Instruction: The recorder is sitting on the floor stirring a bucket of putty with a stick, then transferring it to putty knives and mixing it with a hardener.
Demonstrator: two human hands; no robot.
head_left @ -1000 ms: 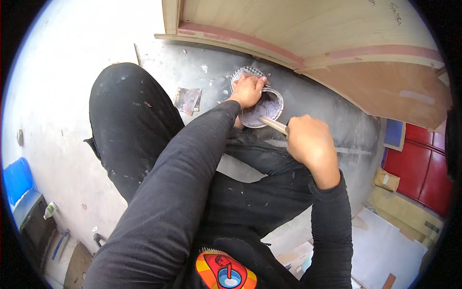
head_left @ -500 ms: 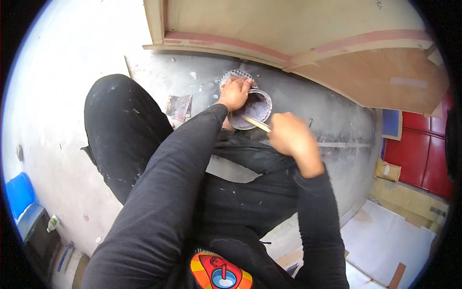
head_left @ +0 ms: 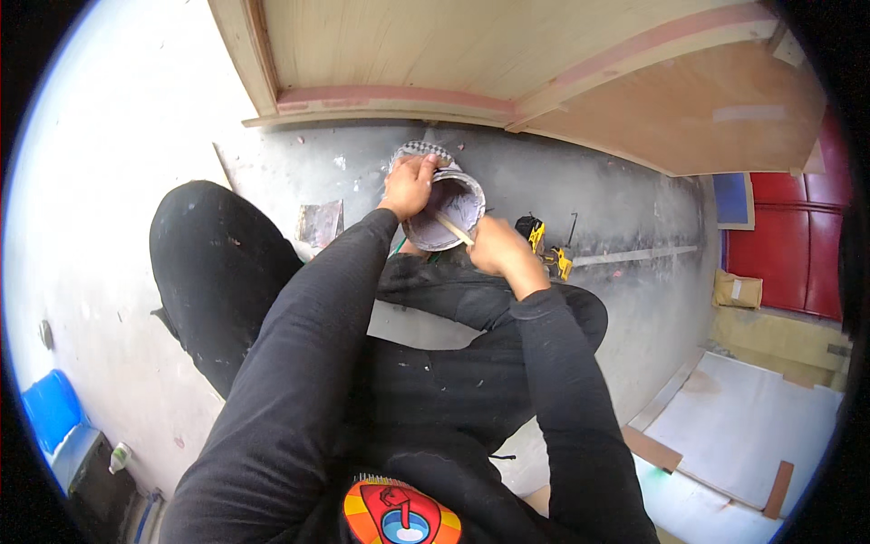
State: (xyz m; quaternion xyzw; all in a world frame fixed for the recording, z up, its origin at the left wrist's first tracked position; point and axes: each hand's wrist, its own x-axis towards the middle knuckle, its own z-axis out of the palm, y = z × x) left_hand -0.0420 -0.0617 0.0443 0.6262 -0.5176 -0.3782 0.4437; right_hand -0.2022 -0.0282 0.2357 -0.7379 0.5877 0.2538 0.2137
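A round tub [head_left: 481, 195] with a paste-smeared pale rim is tipped toward me between my legs. Greyish-purple paste [head_left: 431, 232] coats its inside. My left hand [head_left: 410, 187] is closed on the tub's far left rim, beside a round piece with a checkered edge [head_left: 422, 147] that it partly covers. Closed around a pale wooden stick [head_left: 453, 228], my right hand [head_left: 500, 247] is at the tub's near right side; the stick's far end reaches into the paste.
A yellow-and-black power tool [head_left: 535, 232] lies on the grey floor [head_left: 634, 204] beyond my right forearm. Left of the tub is a smeared flat square piece [head_left: 320, 223]. A large wooden panel structure [head_left: 390, 54] stands close ahead. White boards [head_left: 752, 426] lie at the right.
The view has shifted, bringing the power tool into sight. My right hand has moved closer to the tub with the stick, while my left hand keeps its hold on the rim.
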